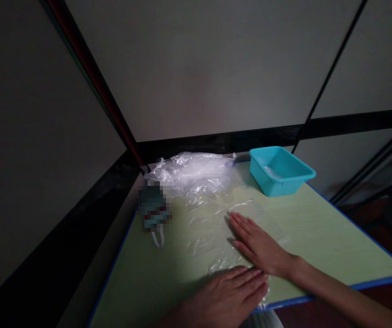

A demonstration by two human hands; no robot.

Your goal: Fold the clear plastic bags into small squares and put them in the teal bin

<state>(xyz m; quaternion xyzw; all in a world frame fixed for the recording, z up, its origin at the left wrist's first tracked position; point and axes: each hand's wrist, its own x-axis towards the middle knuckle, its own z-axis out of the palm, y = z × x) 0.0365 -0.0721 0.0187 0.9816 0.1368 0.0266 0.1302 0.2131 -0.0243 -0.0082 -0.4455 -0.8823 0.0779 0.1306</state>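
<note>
A clear, thin plastic bag or sheet (202, 241) lies spread on the pale green table, its surface creased. My right hand (260, 246) rests flat on it, with fingers stretched out toward the far side. Nearer the front edge, my left hand (231, 291) lies palm down over the plastic's near end, fingers extended to the right. The two hands are close together, the left fingertips by the base of the right palm. Nothing is gripped in either hand.
A heap of crumpled clear plastic (196, 173) sits at the back against the wall. To its right stands a turquoise basin (279, 182). A blurred-out dark green item (153, 207) with a white loop lies at the left. Blue edging (383, 281) borders the table (332, 246).
</note>
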